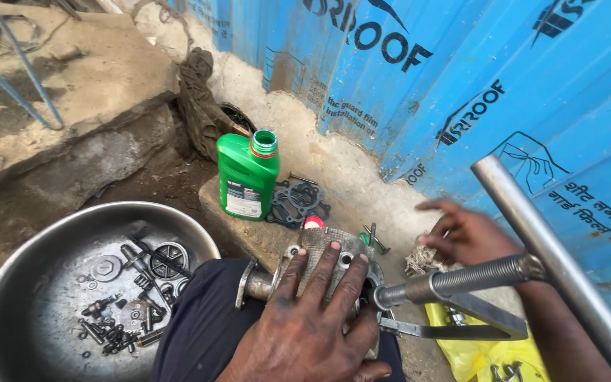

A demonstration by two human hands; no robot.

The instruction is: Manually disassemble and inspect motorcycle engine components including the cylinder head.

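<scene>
Head view: green oil bottle [247, 177] stands beside gaskets [297, 201], above bowl [8, 297].

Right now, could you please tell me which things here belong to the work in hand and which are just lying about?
In hand:
- left hand pressing on the metal engine part
- right hand reaching to a rag
- steel bowl of bolts and small parts
- gaskets
- green oil bottle, uncapped

Lying about:
- yellow bag
- dirty cloth by the blue sheet wall
</scene>
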